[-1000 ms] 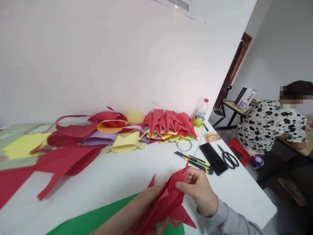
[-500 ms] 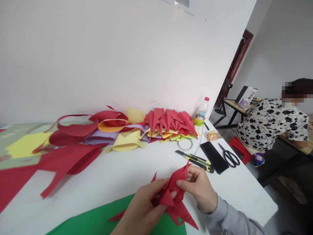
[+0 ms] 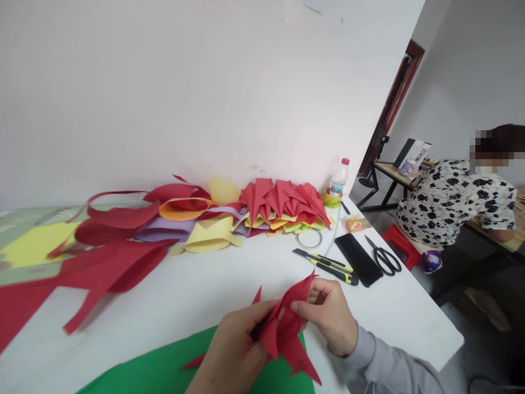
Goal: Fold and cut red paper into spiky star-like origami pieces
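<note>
Both my hands hold one folded red paper figure (image 3: 287, 328) with pointed tips, just above a green paper sheet (image 3: 164, 369) at the table's near edge. My left hand (image 3: 233, 355) is closed on its left side, thumb and fingers pinching the paper. On the right, my right hand (image 3: 330, 317) pinches the figure's upper part between thumb and fingers. A grey sleeve covers my right forearm.
A heap of folded red, yellow and green papers (image 3: 283, 208) and curled paper strips (image 3: 123, 230) lies along the wall. Two utility knives (image 3: 326, 266), a black phone (image 3: 358, 257), scissors (image 3: 383, 256), a tape ring (image 3: 309, 238) and a bottle (image 3: 338, 178) sit at right. A person in a floral shirt (image 3: 455, 205) sits beyond the white table (image 3: 197, 284).
My left hand slid up and closed over the red figure's left side. The figure was turned and pressed together between both hands, its lower point now hanging over the green sheet.
</note>
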Demonstrator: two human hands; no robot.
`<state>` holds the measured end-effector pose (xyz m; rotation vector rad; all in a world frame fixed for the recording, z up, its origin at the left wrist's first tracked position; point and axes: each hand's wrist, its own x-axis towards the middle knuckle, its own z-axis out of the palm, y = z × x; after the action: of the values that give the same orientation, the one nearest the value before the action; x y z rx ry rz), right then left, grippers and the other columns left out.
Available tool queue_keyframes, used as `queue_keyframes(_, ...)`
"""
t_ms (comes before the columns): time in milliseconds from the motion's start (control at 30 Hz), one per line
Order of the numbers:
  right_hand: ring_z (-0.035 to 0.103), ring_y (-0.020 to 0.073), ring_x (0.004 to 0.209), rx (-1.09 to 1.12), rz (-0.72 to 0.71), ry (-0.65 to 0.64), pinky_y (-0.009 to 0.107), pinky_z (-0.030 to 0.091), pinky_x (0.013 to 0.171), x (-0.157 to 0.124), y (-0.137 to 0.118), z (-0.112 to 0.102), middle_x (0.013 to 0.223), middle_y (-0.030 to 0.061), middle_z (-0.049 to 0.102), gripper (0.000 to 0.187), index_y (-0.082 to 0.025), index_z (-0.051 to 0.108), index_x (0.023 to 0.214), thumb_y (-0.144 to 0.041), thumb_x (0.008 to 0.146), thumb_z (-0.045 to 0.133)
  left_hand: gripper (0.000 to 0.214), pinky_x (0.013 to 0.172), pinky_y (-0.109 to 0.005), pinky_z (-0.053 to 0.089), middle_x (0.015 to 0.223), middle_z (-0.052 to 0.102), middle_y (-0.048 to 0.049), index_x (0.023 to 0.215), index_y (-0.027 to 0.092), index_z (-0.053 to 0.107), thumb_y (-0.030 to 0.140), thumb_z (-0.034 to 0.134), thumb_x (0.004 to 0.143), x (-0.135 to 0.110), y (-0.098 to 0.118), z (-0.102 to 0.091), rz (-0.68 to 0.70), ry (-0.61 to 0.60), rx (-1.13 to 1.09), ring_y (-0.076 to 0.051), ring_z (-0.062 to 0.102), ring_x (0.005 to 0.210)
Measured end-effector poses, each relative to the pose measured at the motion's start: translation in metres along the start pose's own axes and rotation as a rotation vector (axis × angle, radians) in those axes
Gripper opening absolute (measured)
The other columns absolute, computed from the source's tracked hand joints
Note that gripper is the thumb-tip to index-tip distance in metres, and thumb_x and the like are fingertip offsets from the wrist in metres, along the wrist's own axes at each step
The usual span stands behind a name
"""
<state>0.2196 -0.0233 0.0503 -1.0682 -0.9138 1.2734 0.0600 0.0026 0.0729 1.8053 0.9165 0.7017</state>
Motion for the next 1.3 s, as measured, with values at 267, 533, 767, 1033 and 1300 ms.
queue_keyframes(267,0.057,0.0109,0.040,0.020,0.036,0.031,0.020,0.045,0.040,0.000,-0.002,-0.001,0.051,0.0005,0.066,0.032,-0.014,0.067,0.061,-0.041,0.061,0.084,0.017,0.049,-0.022,0.038,0.050,0.056,0.0042,0.062,0.019,0.067,0.024,0.053,0.071,0.001,0.005,-0.002,-0.038,-0.032,-0.049,-0.014,0.045,0.049)
queue_keyframes(533,0.060,0.0108,0.043,0.036,-0.001,-0.013,0.019,0.047,0.041,0.001,-0.008,-0.001,0.057,0.0002,0.070,0.032,-0.015,0.066,0.063,-0.038,0.057,0.088,0.028,0.046,-0.024,0.038,0.048,0.055,0.0027,0.062,0.020,0.065,0.038,0.052,0.079,-0.001,0.003,-0.003,-0.098,-0.048,-0.061,-0.016,0.049,0.046)
queue_keyframes(767,0.058,0.0110,0.039,0.011,-0.016,0.052,0.019,0.044,0.040,0.000,-0.003,-0.003,0.049,0.0009,0.066,0.035,-0.014,0.066,0.058,-0.044,0.066,0.082,0.029,0.047,-0.023,0.037,0.048,0.054,0.0030,0.058,0.020,0.062,0.035,0.050,0.081,0.000,0.008,-0.004,-0.072,-0.086,-0.032,-0.015,0.047,0.047)
queue_keyframes(1033,0.059,0.0115,0.043,0.015,0.004,-0.006,0.020,0.050,0.043,0.005,-0.002,-0.005,0.051,0.0000,0.065,0.037,-0.013,0.070,0.068,-0.047,0.064,0.082,0.031,0.077,-0.029,0.055,0.091,0.077,-0.0017,0.100,0.028,0.073,0.022,0.053,0.077,-0.003,-0.015,-0.003,0.128,0.018,0.108,-0.024,0.070,0.081)
queue_keyframes(1300,0.056,0.0103,0.041,0.002,-0.121,0.062,0.021,0.051,0.043,0.009,0.004,-0.012,0.052,-0.0004,0.064,0.031,-0.015,0.071,0.068,-0.046,0.071,0.078,0.047,0.100,-0.038,0.047,0.130,0.065,-0.0049,0.125,0.031,0.063,0.042,0.063,0.079,-0.011,-0.004,-0.005,0.231,-0.018,0.134,-0.031,0.058,0.119)
